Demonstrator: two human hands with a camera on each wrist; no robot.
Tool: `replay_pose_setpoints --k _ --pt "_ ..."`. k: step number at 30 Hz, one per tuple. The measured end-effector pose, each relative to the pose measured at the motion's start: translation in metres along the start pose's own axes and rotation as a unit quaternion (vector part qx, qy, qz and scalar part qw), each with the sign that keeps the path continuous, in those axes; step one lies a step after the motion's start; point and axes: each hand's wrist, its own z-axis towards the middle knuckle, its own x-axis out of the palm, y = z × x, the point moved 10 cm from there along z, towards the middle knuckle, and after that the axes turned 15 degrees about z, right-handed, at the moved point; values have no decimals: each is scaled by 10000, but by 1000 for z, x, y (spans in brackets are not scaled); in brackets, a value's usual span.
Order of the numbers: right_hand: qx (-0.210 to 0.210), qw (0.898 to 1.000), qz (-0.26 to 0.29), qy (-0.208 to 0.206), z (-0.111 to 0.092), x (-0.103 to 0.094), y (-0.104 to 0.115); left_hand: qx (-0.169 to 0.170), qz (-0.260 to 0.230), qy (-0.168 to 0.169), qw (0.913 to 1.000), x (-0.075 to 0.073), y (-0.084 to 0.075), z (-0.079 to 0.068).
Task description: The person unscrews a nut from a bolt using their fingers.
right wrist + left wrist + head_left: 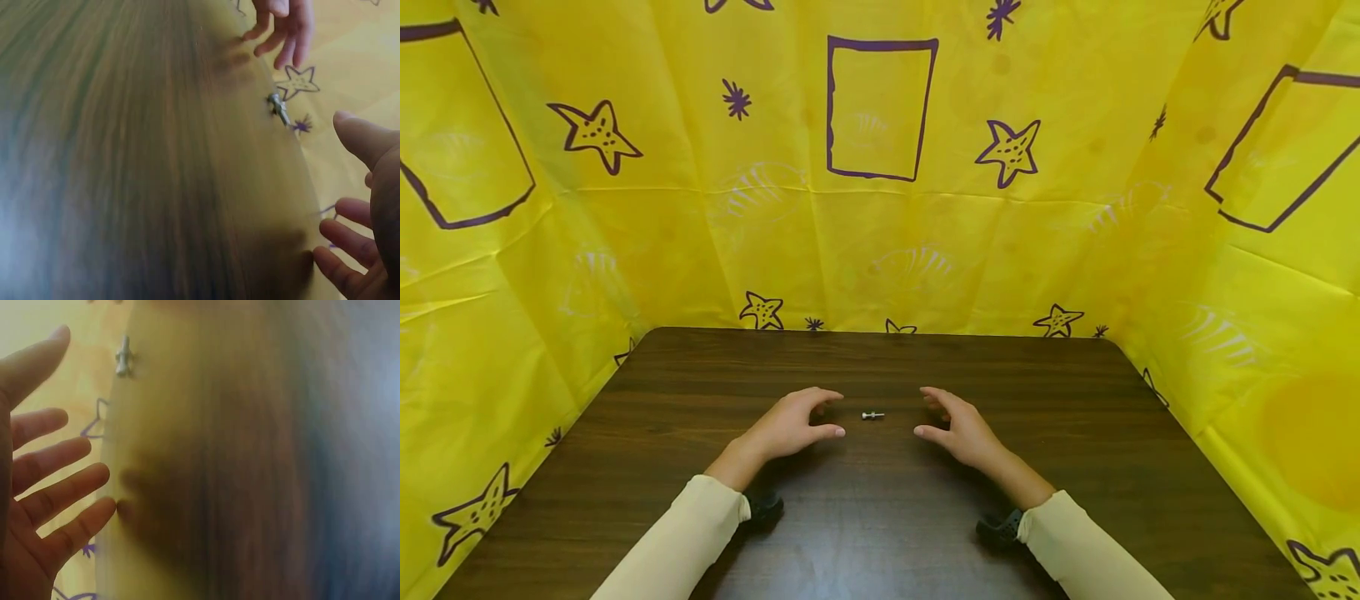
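A small silvery bolt with a nut on its shaft (872,415) lies on the dark wooden table between the two hands. To its left is my left hand (792,423), thumb and fingers spread apart, holding nothing. My right hand (962,425) mirrors it on the other side, also relaxed and apart from the bolt. In the left wrist view the bolt (124,357) shows beyond the left thumb. The right wrist view has the bolt (277,109) between the right hand (369,219) and the left hand's fingers at the top.
The brown wood-grain table (880,517) reflects light near its front. Yellow cloth (880,225) printed with purple stars and frames surrounds it at the back and both sides. Dark bands (766,510) sit at the cuffs of the pale sleeves.
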Motion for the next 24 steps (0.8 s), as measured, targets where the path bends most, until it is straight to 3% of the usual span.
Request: replay_pose_setpoints --k 5,11,24 --pt "13 9999 131 -50 4 8 1 117 200 -128 9996 4 -9 5" --pt "65 9995 291 -76 11 18 6 79 -4 -253 9996 8 -16 13" --pt "270 9996 -7 -93 26 38 5 -53 -291 -300 9991 20 -21 26"
